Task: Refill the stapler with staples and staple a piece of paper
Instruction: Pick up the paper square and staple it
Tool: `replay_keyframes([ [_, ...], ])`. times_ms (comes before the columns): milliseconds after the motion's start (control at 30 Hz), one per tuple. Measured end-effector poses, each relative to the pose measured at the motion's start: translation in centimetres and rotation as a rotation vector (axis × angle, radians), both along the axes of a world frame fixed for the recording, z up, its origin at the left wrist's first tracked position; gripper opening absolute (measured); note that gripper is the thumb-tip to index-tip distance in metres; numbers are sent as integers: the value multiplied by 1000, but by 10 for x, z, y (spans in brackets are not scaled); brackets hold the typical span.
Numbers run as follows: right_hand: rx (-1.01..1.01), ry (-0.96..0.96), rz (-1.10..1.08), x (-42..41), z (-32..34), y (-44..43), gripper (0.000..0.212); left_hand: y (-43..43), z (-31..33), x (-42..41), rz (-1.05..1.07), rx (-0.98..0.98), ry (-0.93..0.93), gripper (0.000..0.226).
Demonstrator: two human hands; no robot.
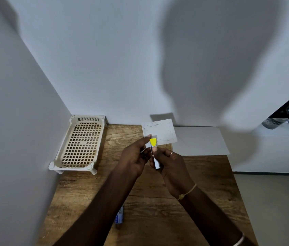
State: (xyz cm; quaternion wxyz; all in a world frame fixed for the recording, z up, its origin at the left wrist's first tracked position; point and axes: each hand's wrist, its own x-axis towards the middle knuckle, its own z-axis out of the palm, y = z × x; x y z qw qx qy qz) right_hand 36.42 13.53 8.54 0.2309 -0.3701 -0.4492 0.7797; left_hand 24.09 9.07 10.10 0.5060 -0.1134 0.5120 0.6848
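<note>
Setting: we look down at a wooden table (pixel 157 201) pushed into a corner of pale walls (pixel 104 68).
Left hand: our left hand (pixel 134 157) is raised over the table, thumb and forefinger closed on the lower left corner of the small paper (pixel 165 132).
Right hand: our right hand (pixel 173 167) is wrapped around the stapler (pixel 153 142), the thumb lying across its top; there is a ring (pixel 171 153) on one finger and a thread bracelet (pixel 187 192) at the wrist.
Stapler: it sits between our two hands, its yellow end pointing away from us and overlapping the paper's lower left part.
Small paper: held off the table and tilted, with short dark marks along its edges; we cannot tell what they are.
Large sheet: a white sheet (pixel 200 141) lies flat against the far wall, just right of the small paper.
Basket: a cream lattice basket (pixel 58 157) stands on short legs in the left corner, well apart from our hands.
Staple box: a small blue and white box (pixel 119 216) lies near the table's front, partly hidden by our left forearm.
</note>
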Motion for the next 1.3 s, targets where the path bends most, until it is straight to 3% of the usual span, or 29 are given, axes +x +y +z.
replay_keyframes([
  [233,50,-57,-31,2,-7,1,46,0,0,1,-8,26,-2,36],
  [333,41,-52,-46,2,-9,0,43,-2,-1,4,-41,51,43,27],
  [500,50,-56,-87,2,-11,1,41,-10,1,10,-87,102,155,29],
  [633,112,-116,-96,4,-13,5,16,-16,3,13,-172,129,357,32],
  [733,126,-124,-104,5,-9,6,11,-18,2,14,-165,134,420,28],
  [900,163,-118,-141,5,-3,5,6,-16,0,20,-101,179,407,42],
  [1100,185,-253,-170,7,-16,4,28,-13,-22,32,-55,171,327,50],
  [1300,186,-308,-121,15,-24,6,18,-18,-30,28,-202,172,371,28],
])
